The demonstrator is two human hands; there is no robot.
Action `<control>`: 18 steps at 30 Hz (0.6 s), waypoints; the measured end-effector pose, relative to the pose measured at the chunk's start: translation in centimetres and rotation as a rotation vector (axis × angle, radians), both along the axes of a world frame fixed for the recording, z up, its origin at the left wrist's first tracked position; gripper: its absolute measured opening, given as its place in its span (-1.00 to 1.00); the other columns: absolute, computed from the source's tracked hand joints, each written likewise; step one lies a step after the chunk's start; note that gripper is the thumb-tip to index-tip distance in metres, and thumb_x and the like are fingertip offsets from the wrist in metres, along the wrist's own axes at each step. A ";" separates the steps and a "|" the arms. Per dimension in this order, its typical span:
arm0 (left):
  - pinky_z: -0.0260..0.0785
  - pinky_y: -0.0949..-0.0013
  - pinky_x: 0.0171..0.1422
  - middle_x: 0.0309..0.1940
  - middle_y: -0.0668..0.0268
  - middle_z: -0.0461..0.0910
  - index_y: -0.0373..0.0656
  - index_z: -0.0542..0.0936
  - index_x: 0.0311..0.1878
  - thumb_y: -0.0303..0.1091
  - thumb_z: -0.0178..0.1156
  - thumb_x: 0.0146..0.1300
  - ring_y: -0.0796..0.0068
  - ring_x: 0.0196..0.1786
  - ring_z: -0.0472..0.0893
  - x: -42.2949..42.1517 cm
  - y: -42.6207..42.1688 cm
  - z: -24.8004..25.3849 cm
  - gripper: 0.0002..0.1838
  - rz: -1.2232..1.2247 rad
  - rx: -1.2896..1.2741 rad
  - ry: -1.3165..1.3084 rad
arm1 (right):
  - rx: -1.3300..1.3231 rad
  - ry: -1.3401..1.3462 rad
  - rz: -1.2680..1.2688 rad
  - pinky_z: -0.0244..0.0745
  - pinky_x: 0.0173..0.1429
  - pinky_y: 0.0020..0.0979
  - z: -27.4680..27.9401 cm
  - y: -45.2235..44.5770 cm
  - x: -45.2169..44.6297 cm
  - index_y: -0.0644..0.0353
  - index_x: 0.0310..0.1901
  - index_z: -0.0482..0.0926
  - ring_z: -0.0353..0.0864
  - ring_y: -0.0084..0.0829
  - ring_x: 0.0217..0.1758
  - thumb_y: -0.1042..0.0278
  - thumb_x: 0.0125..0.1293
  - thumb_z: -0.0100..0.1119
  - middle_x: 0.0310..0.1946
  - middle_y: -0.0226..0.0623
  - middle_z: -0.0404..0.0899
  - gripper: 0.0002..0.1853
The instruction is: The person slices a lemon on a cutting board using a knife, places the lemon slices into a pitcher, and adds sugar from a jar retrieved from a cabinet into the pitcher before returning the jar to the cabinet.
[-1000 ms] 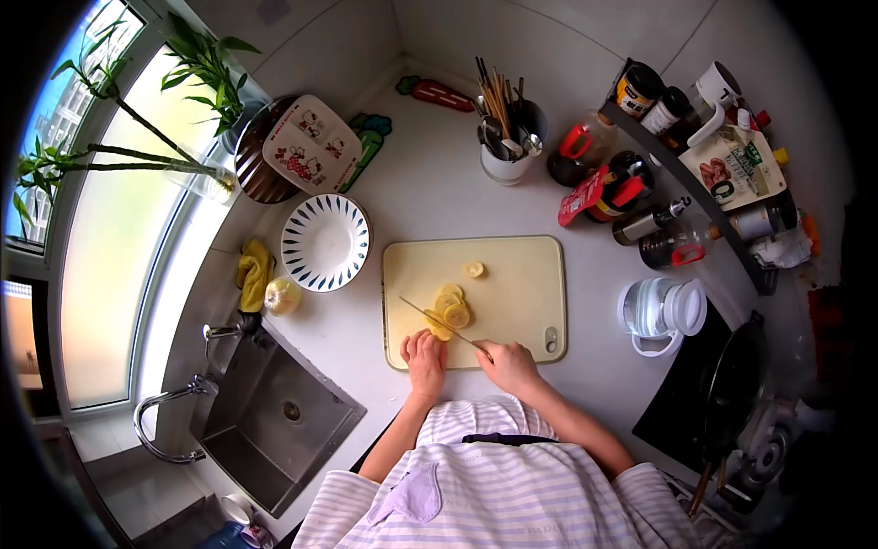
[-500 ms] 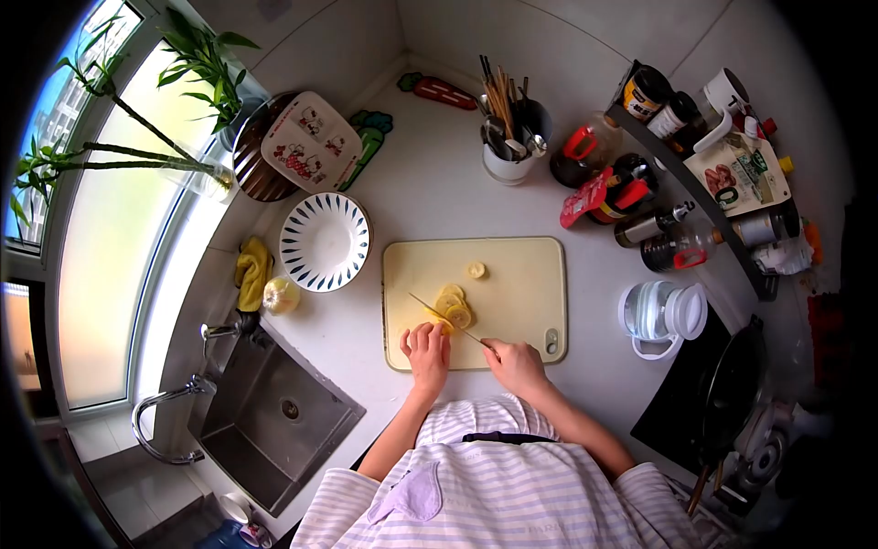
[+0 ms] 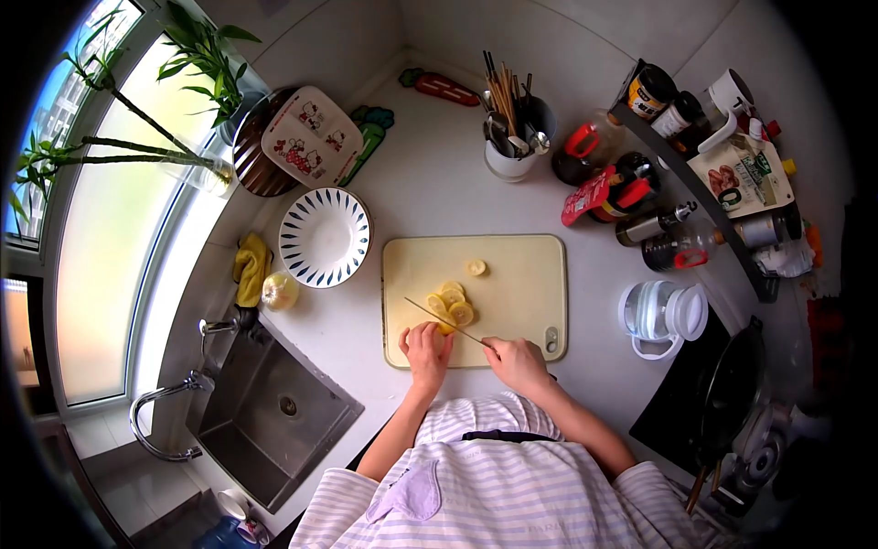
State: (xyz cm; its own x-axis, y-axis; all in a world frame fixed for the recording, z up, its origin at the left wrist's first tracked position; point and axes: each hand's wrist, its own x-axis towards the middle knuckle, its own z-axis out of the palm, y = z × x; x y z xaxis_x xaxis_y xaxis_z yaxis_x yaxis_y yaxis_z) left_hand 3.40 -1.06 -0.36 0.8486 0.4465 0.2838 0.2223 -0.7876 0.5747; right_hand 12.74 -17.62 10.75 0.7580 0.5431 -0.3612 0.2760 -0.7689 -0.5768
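Note:
On the pale yellow cutting board (image 3: 512, 274) lie several lemon slices (image 3: 460, 313), with a lemon end piece (image 3: 476, 267) apart from them above. My right hand (image 3: 519, 364) grips the handle of a knife (image 3: 445, 320), whose blade slants up to the left between the slices and my fingers. My left hand (image 3: 426, 355) has its fingers curled over the remaining lemon (image 3: 445, 328), pressing it to the board just below the blade. Most of that lemon is hidden under the fingers.
A stack of white plates with blue marks (image 3: 326, 238) stands left of the board, near a sink (image 3: 274, 416). Behind is a utensil holder (image 3: 509, 165). To the right are a clear jug (image 3: 660, 316), sauce bottles (image 3: 631, 192) and a black pan (image 3: 732, 389).
A fresh slice seems to have joined the pile above the blade. Both hands stay in nearly the same place, the knife shifting only slightly.

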 end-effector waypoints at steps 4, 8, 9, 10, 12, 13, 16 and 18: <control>0.13 0.10 0.37 -0.02 0.25 0.58 -0.15 0.50 0.07 -0.36 0.40 0.14 0.25 0.05 0.54 -0.6 0.4 0.3 -0.56 -0.008 0.010 -0.010 | -0.003 0.019 0.047 0.60 -0.23 -0.11 -0.3 -0.4 -0.1 0.03 -0.07 0.71 0.70 -0.03 -0.35 0.18 0.34 0.15 -0.45 -0.08 0.68 -0.75; 0.23 0.14 0.29 -0.01 0.21 0.58 -0.16 0.54 0.05 -0.47 0.40 0.11 0.16 0.05 0.53 -0.8 0.4 0.4 -0.59 0.001 -0.045 -0.045 | -0.021 0.044 0.043 0.60 -0.22 -0.09 -1.1 -0.1 -0.4 0.05 -0.09 0.71 0.69 0.00 -0.35 0.17 0.34 0.14 -0.45 -0.06 0.67 -0.75; 0.29 0.15 0.24 -0.01 0.20 0.58 -0.18 0.56 0.03 -0.50 0.38 0.12 0.14 0.04 0.53 -0.7 0.2 0.3 -0.62 0.016 -0.067 -0.055 | -0.021 0.035 0.038 0.60 -0.22 -0.09 -1.1 0.0 -0.5 0.05 -0.09 0.71 0.69 0.01 -0.35 0.18 0.34 0.14 -0.45 -0.06 0.67 -0.75; 0.35 0.17 0.18 -0.01 0.20 0.57 -0.19 0.59 0.00 -0.53 0.37 0.12 0.11 0.03 0.53 -0.7 0.1 0.2 -0.66 0.030 -0.088 -0.064 | -0.024 0.035 0.038 0.60 -0.22 -0.09 -1.1 0.0 -0.5 0.05 -0.09 0.71 0.69 0.01 -0.35 0.18 0.34 0.14 -0.45 -0.06 0.67 -0.75; 0.38 0.16 0.14 -0.03 0.18 0.58 -0.20 0.59 -0.03 -0.56 0.35 0.13 0.10 0.02 0.53 -0.6 0.0 0.0 -0.68 0.024 -0.116 -0.086 | -0.078 0.051 0.043 0.60 -0.22 -0.08 -1.0 0.2 -0.5 0.06 -0.11 0.71 0.69 0.02 -0.36 0.18 0.34 0.13 -0.46 -0.05 0.67 -0.76; 0.42 0.16 0.10 -0.04 0.17 0.58 -0.21 0.60 -0.05 -0.58 0.34 0.13 0.08 0.01 0.54 -0.5 0.0 0.0 -0.71 0.019 -0.138 -0.109 | -0.081 0.051 0.043 0.60 -0.22 -0.08 -0.8 0.3 -0.4 0.06 -0.11 0.71 0.69 0.02 -0.36 0.18 0.34 0.13 -0.46 -0.05 0.67 -0.76; 0.44 0.14 0.07 -0.09 0.15 0.58 -0.22 0.61 -0.09 -0.59 0.33 0.12 0.08 -0.01 0.55 -0.4 0.2 -0.3 -0.74 -0.042 -0.032 -0.137 | -0.075 0.046 0.043 0.59 -0.23 -0.07 -0.5 0.6 -0.6 0.07 -0.13 0.71 0.68 0.02 -0.38 0.19 0.34 0.13 -0.47 -0.05 0.67 -0.76; 0.44 0.14 0.07 -0.10 0.15 0.59 -0.22 0.61 -0.10 -0.58 0.33 0.12 0.08 -0.02 0.55 -0.5 0.2 -0.3 -0.74 -0.034 -0.073 -0.137 | -0.038 0.046 0.055 0.59 -0.23 -0.06 -0.2 0.9 -1.0 0.08 -0.14 0.71 0.68 0.02 -0.39 0.18 0.34 0.13 -0.48 -0.05 0.66 -0.76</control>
